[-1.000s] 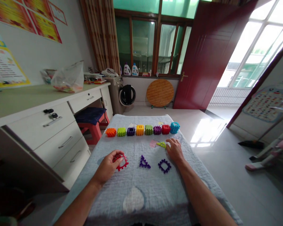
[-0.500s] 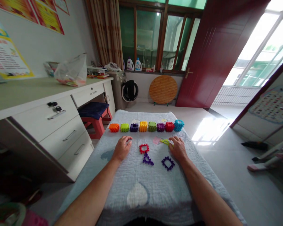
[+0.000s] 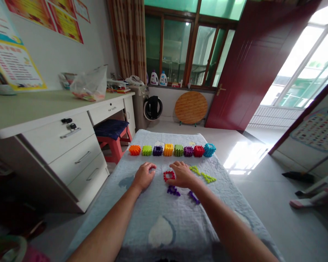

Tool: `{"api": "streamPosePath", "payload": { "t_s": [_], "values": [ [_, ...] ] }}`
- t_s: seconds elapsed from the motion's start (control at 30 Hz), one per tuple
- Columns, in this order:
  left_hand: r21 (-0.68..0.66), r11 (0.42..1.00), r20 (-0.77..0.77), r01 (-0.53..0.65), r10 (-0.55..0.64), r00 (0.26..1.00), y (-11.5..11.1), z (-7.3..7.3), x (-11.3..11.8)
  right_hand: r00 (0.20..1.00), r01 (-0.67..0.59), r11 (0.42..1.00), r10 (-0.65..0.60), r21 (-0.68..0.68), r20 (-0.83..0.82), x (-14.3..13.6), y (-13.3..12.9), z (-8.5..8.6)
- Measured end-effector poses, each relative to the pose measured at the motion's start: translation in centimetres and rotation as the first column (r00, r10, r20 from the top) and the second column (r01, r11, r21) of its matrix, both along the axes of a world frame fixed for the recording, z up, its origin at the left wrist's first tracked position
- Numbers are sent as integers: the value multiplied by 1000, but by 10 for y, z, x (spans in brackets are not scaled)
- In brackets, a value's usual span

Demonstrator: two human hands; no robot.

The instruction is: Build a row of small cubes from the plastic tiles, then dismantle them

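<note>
My left hand (image 3: 144, 176) rests on the cloth with its fingers curved and apart, holding nothing. My right hand (image 3: 182, 174) is over the red square frame (image 3: 168, 176), fingers spread around its right side; whether it touches the frame is unclear. Just below lies a purple triangular piece (image 3: 173, 190). A purple square frame (image 3: 193, 197) is partly hidden by my right forearm. Two yellow-green pieces (image 3: 208, 178) lie right of my right hand. Beyond the hands stands a row of several toy blocks, from an orange block (image 3: 135, 150) to a blue block (image 3: 209, 150).
A pale blue patterned cloth (image 3: 160, 233) covers the table. To the left stand a white desk (image 3: 57, 109) with a plastic bag (image 3: 90, 85) on it and a red stool (image 3: 113, 145). A round wooden board (image 3: 191, 107) leans against the far wall.
My right hand has moved left from the yellow-green pieces to the red frame, leaving those pieces in view. My left hand has barely moved. The camera view has shifted slightly.
</note>
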State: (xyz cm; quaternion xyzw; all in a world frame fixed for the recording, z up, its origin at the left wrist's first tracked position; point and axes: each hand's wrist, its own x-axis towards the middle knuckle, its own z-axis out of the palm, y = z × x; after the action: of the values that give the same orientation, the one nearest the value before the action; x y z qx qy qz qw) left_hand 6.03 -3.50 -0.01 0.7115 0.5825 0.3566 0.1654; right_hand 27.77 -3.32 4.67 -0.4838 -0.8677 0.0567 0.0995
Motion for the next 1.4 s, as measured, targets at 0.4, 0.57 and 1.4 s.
{"api": "streamPosePath", "payload": {
  "t_s": [0.4,0.57,1.4],
  "values": [
    [-64,998,-5,27,-27,1000,-3,10,0,995,20,996,-11,91,-101,35,43,18],
    [-75,997,-37,30,-33,999,-1,7,0,962,271,938,-258,217,-86,112,90,51],
    [-68,997,-48,33,-37,998,1,4,-1,893,301,953,-296,39,338,126,149,30]
  ]
}}
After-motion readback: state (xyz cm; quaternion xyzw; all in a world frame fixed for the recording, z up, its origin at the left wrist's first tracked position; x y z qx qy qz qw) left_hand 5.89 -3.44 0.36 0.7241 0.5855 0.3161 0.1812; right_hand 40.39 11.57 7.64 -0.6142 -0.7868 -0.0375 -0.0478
